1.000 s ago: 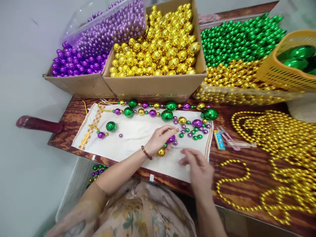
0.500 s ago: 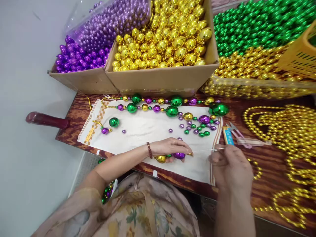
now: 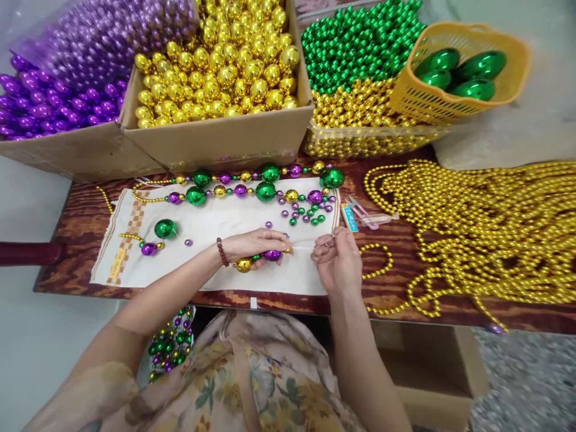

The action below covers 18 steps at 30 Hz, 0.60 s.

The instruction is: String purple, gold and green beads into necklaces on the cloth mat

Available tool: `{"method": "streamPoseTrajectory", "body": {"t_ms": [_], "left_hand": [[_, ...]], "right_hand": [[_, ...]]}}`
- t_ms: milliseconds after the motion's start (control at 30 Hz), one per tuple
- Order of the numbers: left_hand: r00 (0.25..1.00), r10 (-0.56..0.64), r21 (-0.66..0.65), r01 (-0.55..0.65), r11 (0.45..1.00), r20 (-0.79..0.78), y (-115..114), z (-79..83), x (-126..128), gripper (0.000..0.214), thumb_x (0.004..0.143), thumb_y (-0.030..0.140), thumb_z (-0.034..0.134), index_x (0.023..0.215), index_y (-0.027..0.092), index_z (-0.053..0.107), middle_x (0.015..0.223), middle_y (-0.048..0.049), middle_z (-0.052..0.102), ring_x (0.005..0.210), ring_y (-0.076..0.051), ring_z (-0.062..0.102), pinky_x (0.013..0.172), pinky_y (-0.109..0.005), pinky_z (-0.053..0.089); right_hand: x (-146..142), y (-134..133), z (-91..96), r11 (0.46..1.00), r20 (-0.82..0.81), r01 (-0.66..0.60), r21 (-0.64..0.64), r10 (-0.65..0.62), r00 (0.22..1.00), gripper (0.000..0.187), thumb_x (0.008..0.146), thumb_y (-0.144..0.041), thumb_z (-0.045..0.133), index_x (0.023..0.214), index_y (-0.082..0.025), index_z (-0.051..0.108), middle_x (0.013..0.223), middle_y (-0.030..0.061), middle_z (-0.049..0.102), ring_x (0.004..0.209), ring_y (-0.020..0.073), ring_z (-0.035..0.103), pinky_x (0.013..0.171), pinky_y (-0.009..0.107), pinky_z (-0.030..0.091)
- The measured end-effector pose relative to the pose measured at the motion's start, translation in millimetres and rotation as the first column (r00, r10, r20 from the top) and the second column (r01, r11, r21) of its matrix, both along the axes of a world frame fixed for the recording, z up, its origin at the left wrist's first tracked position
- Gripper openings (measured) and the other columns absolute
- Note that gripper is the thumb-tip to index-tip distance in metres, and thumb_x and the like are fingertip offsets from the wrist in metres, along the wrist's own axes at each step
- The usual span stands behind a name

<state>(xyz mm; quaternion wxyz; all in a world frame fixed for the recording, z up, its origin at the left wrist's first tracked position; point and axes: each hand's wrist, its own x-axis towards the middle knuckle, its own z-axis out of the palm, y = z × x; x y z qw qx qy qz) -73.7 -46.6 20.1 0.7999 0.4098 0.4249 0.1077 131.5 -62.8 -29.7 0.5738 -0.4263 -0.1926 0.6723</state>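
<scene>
Over the white towel [image 3: 216, 231], my left hand [image 3: 256, 243] is closed on a short strand of beads [image 3: 273, 255] in gold, green and purple. A thin pale thread [image 3: 303, 246] runs from the small gold bead at its fingertips to my right hand [image 3: 338, 255], which pinches the thread between thumb and finger; a needle there is too fine to make out. Beyond the hands lies a finished-looking bead necklace [image 3: 265, 191] in green, purple and gold. Loose small purple and green beads [image 3: 307, 212] are scattered beside it. A large green bead [image 3: 166, 228] rests at the left.
Cardboard boxes of purple beads [image 3: 40, 99] and gold beads [image 3: 225, 72] line the back. A yellow basket [image 3: 459, 102] holds large green beads. Gold bead chains [image 3: 486, 228] spread over the right side. Scissors [image 3: 360, 213] lie near a small blue box [image 3: 349, 218].
The view has swung to the right, bringing the whole yellow basket into sight. My right hand has come nearer my left, and the span of thread between them is shorter.
</scene>
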Motion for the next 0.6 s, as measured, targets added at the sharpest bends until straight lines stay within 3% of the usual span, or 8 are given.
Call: {"method": "streamPoseTrajectory", "body": {"t_ms": [100,167,267,333,400,500,533,600], "left_hand": [[0.999,-0.009,0.061,0.012,0.998,-0.047,2,2.9,-5,0.032,0.09,0.044,0.06,0.104,0.014,0.063,0.073,0.0018,0.06,0.035,0.0,0.041,0.034,-0.015,0.029],[0.996,-0.032,0.113,0.041,0.993,-0.08,2,5.0,-8,0.032,0.09,0.044,0.059,0.104,0.015,0.063,0.072,0.0027,0.057,0.037,0.0,0.04,0.035,-0.015,0.028],[0.98,-0.102,0.193,0.134,0.972,-0.17,0,10.3,-11,0.032,0.091,0.045,0.056,0.104,0.016,0.063,0.071,0.004,0.053,0.039,-0.002,0.039,0.036,-0.016,0.03],[0.947,-0.155,0.273,0.235,0.933,-0.283,-2,14.8,-16,0.033,0.092,0.046,0.053,0.104,0.017,0.064,0.072,0.0038,0.053,0.041,-0.003,0.042,0.04,-0.018,0.034],[0.887,-0.173,0.401,0.359,0.843,-0.429,-4,19.1,-23,0.034,0.095,0.046,0.049,0.106,0.019,0.065,0.08,0.001,0.06,0.049,-0.006,0.05,0.049,-0.02,0.042],[0.745,-0.076,0.559,0.559,0.612,-0.662,-8,22.9,-41,0.033,0.098,0.044,0.043,0.112,0.022,0.065,0.105,-0.0044,0.067,0.08,-0.014,0.063,0.073,-0.027,0.049],[0.687,-0.029,0.564,0.62,0.546,-0.726,-10,23.2,-48,0.034,0.099,0.043,0.041,0.115,0.024,0.064,0.111,-0.0051,0.066,0.089,-0.017,0.064,0.078,-0.029,0.048],[0.562,0.045,0.514,0.718,0.469,-0.826,-13,22.0,-63,0.036,0.101,0.044,0.037,0.118,0.025,0.063,0.114,-0.0058,0.065,0.095,-0.02,0.064,0.076,-0.03,0.047]], "right_hand": [[-2,-3,3.5,0.991,-0.044,-0.132,0.011,0.132,0.99,0.037,0.068,-0.036,0.086,0.089,-0.022,0.06,0.079,-0.0013,0.07,0.062,0.0106,0.066,0.049,0.018,0.054],[-9,-8,4.8,0.977,-0.036,-0.214,0.016,0.215,0.976,0.034,0.069,-0.038,0.085,0.086,-0.02,0.062,0.083,0.0005,0.069,0.064,0.0115,0.066,0.05,0.02,0.055],[-19,-12,8.1,0.963,-0.031,-0.269,0.007,0.269,0.963,0.041,0.073,-0.054,0.079,0.08,-0.02,0.057,0.071,-0.0012,0.066,0.053,0.0122,0.062,0.046,0.023,0.053],[-18,-10,13.3,0.974,-0.057,-0.228,0.02,0.228,0.972,0.043,0.074,-0.057,0.077,0.077,-0.022,0.052,0.059,-0.0057,0.057,0.046,0.0098,0.054,0.043,0.021,0.048],[-7,-4,21.0,0.989,-0.075,-0.145,0.04,0.148,0.986,0.042,0.076,-0.054,0.077,0.076,-0.022,0.049,0.053,-0.0091,0.047,0.042,0.0067,0.044,0.04,0.016,0.039],[26,6,35.0,0.999,-0.044,0.004,0.045,-0.002,0.999,0.035,0.076,-0.04,0.079,0.075,-0.022,0.05,0.051,-0.0103,0.039,0.04,0.0047,0.033,0.037,0.014,0.025],[41,9,39.6,0.997,-0.026,0.069,0.043,-0.068,0.997,0.032,0.075,-0.034,0.08,0.073,-0.021,0.05,0.05,-0.0102,0.038,0.039,0.0047,0.031,0.037,0.015,0.022],[74,12,47.4,0.972,-0.004,0.232,0.04,-0.232,0.973,0.029,0.074,-0.022,0.077,0.067,-0.02,0.049,0.046,-0.0101,0.033,0.038,0.0046,0.026,0.036,0.016,0.016]]}}
